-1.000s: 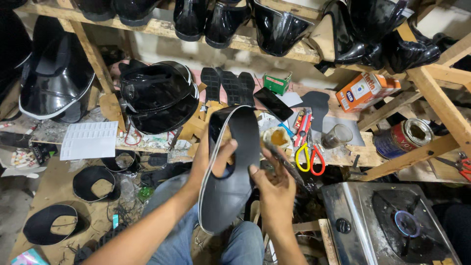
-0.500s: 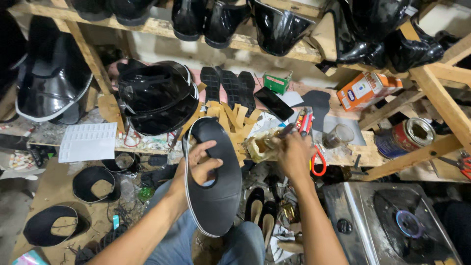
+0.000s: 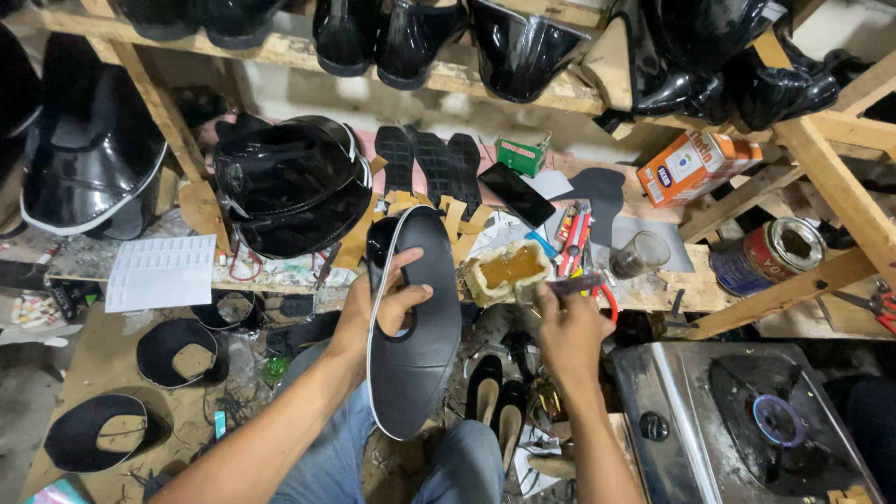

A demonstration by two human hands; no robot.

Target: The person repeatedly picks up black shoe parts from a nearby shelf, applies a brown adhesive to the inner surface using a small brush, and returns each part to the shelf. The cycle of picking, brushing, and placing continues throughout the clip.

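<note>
My left hand (image 3: pixel 385 303) grips a flat black shoe upper piece with a white edge (image 3: pixel 415 355), held upright over my lap. To its right, my right hand (image 3: pixel 567 329) is closed on a small brush (image 3: pixel 571 283), whose tip reaches the rim of a crusted glue pot (image 3: pixel 509 271) filled with amber glue. The pot stands on the cluttered wooden bench (image 3: pixel 653 289) in front of me.
Glossy black uppers (image 3: pixel 289 182) lie piled on the bench, with soles (image 3: pixel 434 163), a phone (image 3: pixel 516 194), a glass (image 3: pixel 639 254), an orange box (image 3: pixel 695 166) and a tin (image 3: pixel 767 254). A gas stove (image 3: pixel 747 420) burns at lower right. Black shoes (image 3: pixel 495 406) stand below.
My right hand left the black piece, went to the bench, and now holds a brush at the glue pot. My left hand keeps the piece, now more upright.
</note>
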